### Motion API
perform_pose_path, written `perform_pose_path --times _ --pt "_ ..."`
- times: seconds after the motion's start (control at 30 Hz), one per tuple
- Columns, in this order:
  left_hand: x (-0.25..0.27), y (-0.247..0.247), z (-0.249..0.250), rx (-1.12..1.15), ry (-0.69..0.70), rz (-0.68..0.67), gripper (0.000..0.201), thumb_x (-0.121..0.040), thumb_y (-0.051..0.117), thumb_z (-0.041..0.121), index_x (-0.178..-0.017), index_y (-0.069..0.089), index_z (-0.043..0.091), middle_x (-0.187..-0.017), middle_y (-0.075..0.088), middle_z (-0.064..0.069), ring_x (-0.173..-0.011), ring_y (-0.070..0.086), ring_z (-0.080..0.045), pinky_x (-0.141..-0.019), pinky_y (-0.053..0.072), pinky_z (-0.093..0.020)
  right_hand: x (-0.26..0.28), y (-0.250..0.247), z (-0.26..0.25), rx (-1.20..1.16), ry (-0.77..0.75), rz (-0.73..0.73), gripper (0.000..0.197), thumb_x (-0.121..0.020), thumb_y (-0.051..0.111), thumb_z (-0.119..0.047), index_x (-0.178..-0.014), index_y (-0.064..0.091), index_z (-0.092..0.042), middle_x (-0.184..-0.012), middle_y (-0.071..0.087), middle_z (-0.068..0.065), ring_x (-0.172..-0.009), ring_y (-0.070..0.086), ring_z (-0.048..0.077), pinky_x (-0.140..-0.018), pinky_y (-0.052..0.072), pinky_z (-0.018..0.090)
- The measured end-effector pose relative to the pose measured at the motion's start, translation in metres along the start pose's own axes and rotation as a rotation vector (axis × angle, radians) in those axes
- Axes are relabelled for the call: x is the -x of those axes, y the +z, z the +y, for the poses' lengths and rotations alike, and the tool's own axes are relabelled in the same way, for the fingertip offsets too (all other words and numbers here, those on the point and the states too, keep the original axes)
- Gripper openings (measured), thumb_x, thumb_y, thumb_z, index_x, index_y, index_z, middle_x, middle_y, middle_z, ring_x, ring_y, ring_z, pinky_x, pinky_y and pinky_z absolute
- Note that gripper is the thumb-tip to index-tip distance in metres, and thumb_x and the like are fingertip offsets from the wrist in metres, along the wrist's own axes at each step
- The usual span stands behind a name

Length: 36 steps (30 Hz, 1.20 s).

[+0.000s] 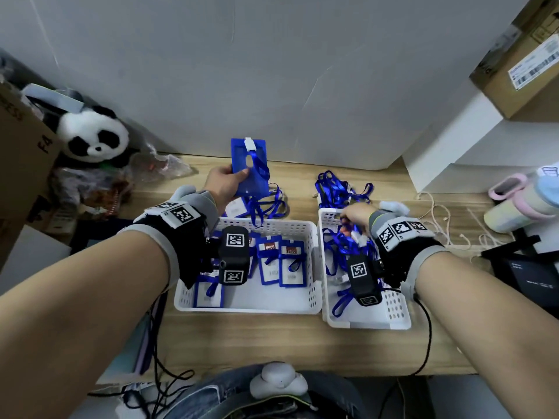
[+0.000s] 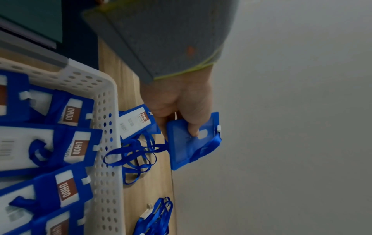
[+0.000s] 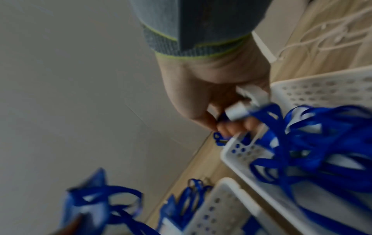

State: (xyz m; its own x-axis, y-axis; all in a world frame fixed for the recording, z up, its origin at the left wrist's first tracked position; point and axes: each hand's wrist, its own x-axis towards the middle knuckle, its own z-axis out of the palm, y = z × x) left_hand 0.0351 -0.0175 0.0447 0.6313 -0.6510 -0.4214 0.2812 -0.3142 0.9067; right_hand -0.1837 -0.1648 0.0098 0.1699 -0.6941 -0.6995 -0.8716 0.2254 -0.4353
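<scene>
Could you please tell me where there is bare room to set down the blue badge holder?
Freest is the bare strip of wooden desk in front of the two white perforated baskets. The left basket has bare floor along its near wall. Crowded: the right basket, where the right hand grips blue ribbon lanyards, and the desk behind both baskets.

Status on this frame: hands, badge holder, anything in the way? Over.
Left hand holding blue badge holder upright, beyond the left basket. Right hand gripping a lanyard clip over the right basket. Lanyards there tangled; nothing blocking the holder.
</scene>
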Motion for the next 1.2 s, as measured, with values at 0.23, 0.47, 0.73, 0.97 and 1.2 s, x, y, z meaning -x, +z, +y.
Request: perform_pose_path --times 0.23,0.47,0.73,0.97,1.2 --pt "-0.01 -0.002 0.011 0.019 0.022 -0.001 0.022 -0.094 0.049 0.002 -0.112 0.059 0.008 -0.11 0.06 -0.011 -0.101 0.057 -0.026 -0.094 0.048 -0.041 0.012 0.02 -0.031 0.222 -0.11 -0.015 0.017 -0.095 0.046 -0.019 -0.089 0.055 -0.006 -0.08 0.056 0.009 -0.063 0.051 0.016 -0.051 0.04 0.021" --pt "-0.025 -0.002 0.024 0.072 0.021 -0.062 0.03 -0.093 0.045 -0.005 -0.12 0.055 0.002 -0.103 0.06 -0.007 -0.096 0.056 -0.023 -0.08 0.049 -0.029 0.02 0.057 -0.092 -0.328 -0.293 -0.341 0.025 -0.096 0.047 -0.015 -0.118 0.055 -0.007 -0.103 0.06 0.007 -0.071 0.06 0.015 -0.071 0.053 0.025" --pt "-0.067 -0.015 0.007 -0.064 -0.079 0.009 0.035 -0.088 0.052 -0.007 -0.122 0.055 0.003 -0.108 0.06 -0.012 -0.098 0.057 -0.026 -0.091 0.049 -0.042 -0.011 0.081 -0.109 -0.332 -0.149 -0.446 0.019 -0.097 0.044 -0.014 -0.084 0.058 -0.012 -0.077 0.059 0.004 -0.067 0.056 0.016 -0.065 0.044 0.023" --pt "-0.087 -0.008 -0.031 -0.144 -0.275 -0.047 0.033 -0.088 0.035 -0.017 -0.104 0.057 0.002 -0.083 0.057 -0.011 -0.076 0.055 -0.025 -0.068 0.046 -0.032 -0.044 0.091 -0.094 -0.424 -0.09 -0.398 0.034 -0.097 0.047 -0.016 -0.124 0.054 0.002 -0.089 0.065 0.007 -0.07 0.057 0.016 -0.066 0.046 0.022" --pt "-0.094 -0.007 -0.038 -0.113 -0.369 -0.04 0.044 -0.094 0.033 -0.012 -0.135 0.04 0.003 -0.074 0.048 -0.011 -0.063 0.047 -0.021 -0.057 0.044 -0.027 -0.055 0.097 -0.1 -0.428 -0.071 -0.424 0.034 -0.097 0.048 -0.018 -0.126 0.055 -0.002 -0.124 0.06 0.015 -0.074 0.057 0.015 -0.07 0.046 0.023"
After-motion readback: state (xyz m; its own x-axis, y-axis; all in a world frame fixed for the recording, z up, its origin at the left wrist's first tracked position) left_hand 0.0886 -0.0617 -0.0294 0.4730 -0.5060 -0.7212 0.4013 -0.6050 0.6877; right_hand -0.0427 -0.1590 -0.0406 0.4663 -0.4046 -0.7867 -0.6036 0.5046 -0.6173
